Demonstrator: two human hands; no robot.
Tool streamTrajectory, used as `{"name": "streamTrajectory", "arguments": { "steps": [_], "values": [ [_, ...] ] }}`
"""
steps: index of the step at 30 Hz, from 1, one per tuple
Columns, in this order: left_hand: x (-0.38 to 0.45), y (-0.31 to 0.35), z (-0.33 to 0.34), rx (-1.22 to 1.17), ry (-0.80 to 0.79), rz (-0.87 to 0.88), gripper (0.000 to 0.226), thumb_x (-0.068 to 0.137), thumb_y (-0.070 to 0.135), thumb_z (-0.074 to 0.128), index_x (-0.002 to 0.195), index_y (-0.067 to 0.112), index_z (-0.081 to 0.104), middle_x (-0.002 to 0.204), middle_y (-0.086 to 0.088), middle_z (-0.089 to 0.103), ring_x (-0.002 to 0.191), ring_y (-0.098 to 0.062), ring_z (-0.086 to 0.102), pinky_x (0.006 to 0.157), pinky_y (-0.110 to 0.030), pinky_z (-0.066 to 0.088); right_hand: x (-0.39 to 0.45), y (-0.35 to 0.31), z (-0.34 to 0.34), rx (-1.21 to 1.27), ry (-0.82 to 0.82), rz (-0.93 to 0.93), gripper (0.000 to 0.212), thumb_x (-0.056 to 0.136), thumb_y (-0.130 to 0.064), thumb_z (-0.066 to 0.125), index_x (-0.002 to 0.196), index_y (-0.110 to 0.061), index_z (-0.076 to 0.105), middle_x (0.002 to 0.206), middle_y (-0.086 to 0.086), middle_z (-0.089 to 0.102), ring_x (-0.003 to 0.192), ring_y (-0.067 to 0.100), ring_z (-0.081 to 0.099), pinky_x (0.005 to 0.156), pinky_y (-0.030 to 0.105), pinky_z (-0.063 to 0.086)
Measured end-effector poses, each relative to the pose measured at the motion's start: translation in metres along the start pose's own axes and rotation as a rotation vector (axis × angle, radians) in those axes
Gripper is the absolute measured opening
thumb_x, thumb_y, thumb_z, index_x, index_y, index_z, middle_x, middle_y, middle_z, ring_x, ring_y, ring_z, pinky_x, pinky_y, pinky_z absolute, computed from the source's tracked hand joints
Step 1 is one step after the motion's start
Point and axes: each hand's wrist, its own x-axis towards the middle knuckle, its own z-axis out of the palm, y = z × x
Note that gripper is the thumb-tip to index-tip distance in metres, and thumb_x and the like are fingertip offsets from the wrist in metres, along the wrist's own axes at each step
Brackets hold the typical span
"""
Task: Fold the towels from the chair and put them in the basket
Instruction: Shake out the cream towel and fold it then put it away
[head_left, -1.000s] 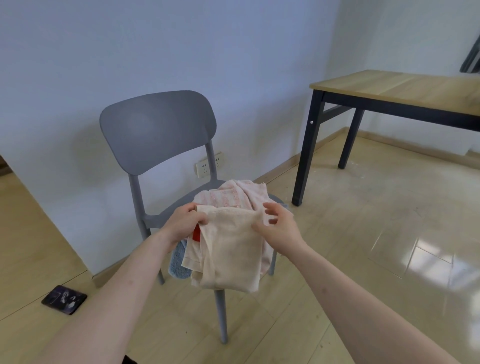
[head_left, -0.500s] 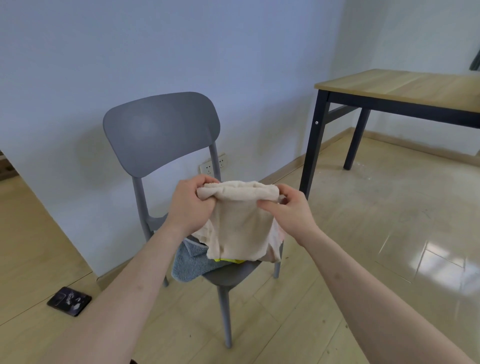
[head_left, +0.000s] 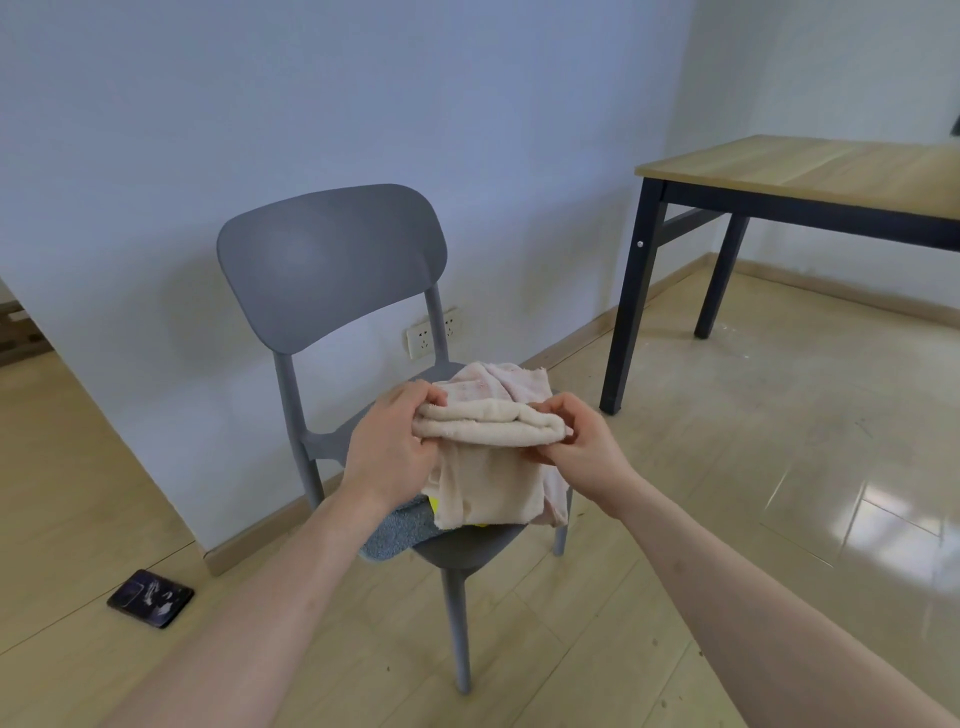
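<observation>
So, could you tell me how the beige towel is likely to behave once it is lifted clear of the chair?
The beige towel looks floppy: its lower part hangs limp below the bunched top edge that the left hand and right hand grip. It is probably light, since fingertips alone hold it. It may snag the pink towel lying right behind it on the chair.

Beige towel (head_left: 488, 483) hangs over the chair (head_left: 332, 260) seat, hiding most of the pile. Only a sliver of yellow cloth (head_left: 432, 503) shows; kind unclear. Blue towel (head_left: 395, 535) partly under left forearm. Pink towel (head_left: 498, 382) half covered. Table (head_left: 810, 171) cut by right edge. Floor object (head_left: 150, 597): dark, flat, cannot identify. Dark shape (head_left: 955, 136) at right edge, clipped.
</observation>
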Motion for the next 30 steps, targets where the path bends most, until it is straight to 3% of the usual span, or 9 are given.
{"name": "streamTrajectory", "arguments": {
  "steps": [5, 8, 11, 15, 18, 20, 23, 26, 30],
  "values": [
    [-0.025, 0.003, 0.005, 0.028, -0.096, 0.113, 0.038, 0.075, 0.009, 0.066, 0.095, 0.033, 0.046, 0.111, 0.019, 0.053, 0.107, -0.011, 0.046, 0.085, -0.03, 0.045, -0.008, 0.012, -0.006, -0.091, -0.064, -0.059, 0.034, 0.085, 0.014, 0.065, 0.082, -0.019, 0.058, 0.124, 0.0, 0.07, 0.13, 0.007, 0.061, 0.102, 0.035, 0.057],
    [-0.037, 0.002, 0.009, 0.096, -0.135, 0.149, 0.04, 0.073, 0.033, 0.074, 0.101, 0.03, 0.045, 0.114, 0.019, 0.047, 0.11, -0.01, 0.041, 0.088, -0.027, 0.043, -0.012, 0.018, -0.005, -0.142, -0.049, -0.142, 0.037, 0.083, 0.014, 0.065, 0.076, -0.02, 0.055, 0.118, 0.007, 0.065, 0.131, 0.008, 0.06, 0.099, 0.031, 0.056],
    [-0.042, -0.004, 0.015, 0.241, -0.092, 0.18, 0.051, 0.07, 0.046, 0.079, 0.103, 0.031, 0.043, 0.112, 0.016, 0.045, 0.103, -0.01, 0.039, 0.09, -0.027, 0.037, -0.017, 0.017, 0.0, -0.137, -0.056, -0.139, 0.044, 0.085, 0.009, 0.068, 0.074, -0.031, 0.054, 0.124, 0.0, 0.064, 0.132, 0.012, 0.058, 0.091, 0.025, 0.056],
    [-0.044, -0.007, 0.02, 0.323, -0.053, 0.202, 0.043, 0.071, 0.017, 0.076, 0.093, 0.032, 0.042, 0.102, 0.017, 0.044, 0.092, -0.008, 0.031, 0.085, -0.03, 0.036, -0.023, 0.019, 0.004, -0.156, -0.064, -0.121, 0.049, 0.082, 0.011, 0.062, 0.071, -0.036, 0.053, 0.139, -0.004, 0.06, 0.136, 0.017, 0.052, 0.092, 0.02, 0.053],
    [-0.045, -0.009, 0.022, 0.339, -0.062, 0.238, 0.047, 0.063, 0.0, 0.071, 0.085, 0.032, 0.043, 0.096, 0.016, 0.047, 0.091, -0.011, 0.036, 0.083, -0.026, 0.029, -0.029, 0.022, 0.0, -0.277, -0.105, -0.156, 0.035, 0.077, 0.005, 0.071, 0.08, -0.025, 0.056, 0.14, -0.01, 0.056, 0.135, -0.005, 0.044, 0.11, 0.039, 0.048],
    [-0.047, -0.011, 0.023, 0.334, -0.072, 0.257, 0.044, 0.064, -0.001, 0.068, 0.082, 0.031, 0.045, 0.094, 0.015, 0.048, 0.095, -0.014, 0.042, 0.084, -0.03, 0.036, -0.036, 0.026, -0.002, -0.376, -0.176, -0.202, 0.031, 0.074, -0.003, 0.078, 0.087, -0.024, 0.058, 0.144, -0.014, 0.05, 0.138, -0.013, 0.035, 0.113, 0.033, 0.041],
    [-0.048, -0.015, 0.025, 0.322, -0.094, 0.255, 0.025, 0.07, 0.01, 0.064, 0.083, 0.028, 0.052, 0.094, 0.016, 0.047, 0.096, -0.016, 0.045, 0.089, -0.039, 0.046, -0.044, 0.026, -0.005, -0.463, -0.25, -0.192, 0.021, 0.074, -0.025, 0.073, 0.09, -0.034, 0.063, 0.156, -0.02, 0.035, 0.144, 0.006, 0.031, 0.108, 0.031, 0.041],
    [-0.049, -0.017, 0.023, 0.33, -0.156, 0.227, 0.02, 0.069, 0.029, 0.064, 0.084, 0.03, 0.05, 0.093, 0.018, 0.042, 0.091, -0.012, 0.043, 0.089, -0.039, 0.048, -0.043, 0.034, -0.007, -0.468, -0.205, -0.177, 0.011, 0.082, -0.04, 0.076, 0.091, -0.039, 0.069, 0.155, -0.021, 0.037, 0.143, 0.009, 0.033, 0.11, 0.034, 0.038],
    [-0.051, -0.01, 0.016, 0.324, -0.266, 0.137, 0.038, 0.067, 0.06, 0.067, 0.088, 0.035, 0.047, 0.097, 0.02, 0.044, 0.086, -0.008, 0.048, 0.076, -0.03, 0.048, -0.039, 0.043, -0.005, -0.42, -0.075, -0.116, 0.033, 0.082, -0.035, 0.083, 0.103, -0.033, 0.058, 0.13, -0.015, 0.055, 0.119, 0.009, 0.053, 0.094, 0.034, 0.05]
  ]
}}
